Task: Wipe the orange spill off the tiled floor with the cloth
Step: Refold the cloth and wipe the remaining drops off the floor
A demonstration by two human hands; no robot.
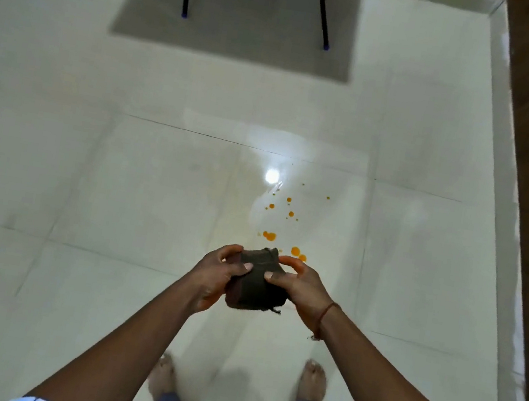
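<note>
soft blur, lamp glare on floor

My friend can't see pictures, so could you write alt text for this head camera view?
A standing person's left hand and right hand hold a folded dark cloth above a tiled floor; orange drops lie just ahead.

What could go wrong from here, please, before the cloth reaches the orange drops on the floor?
1. The bare feet stand just short of the drops on glossy tile; a step forward could track the spill or cause a slip.
2. The drops are scattered widely, so the small outlying ones near the glare may be missed.
3. The cloth is bunched between the left hand and the right hand; wiping with it wadded might smear.
</note>
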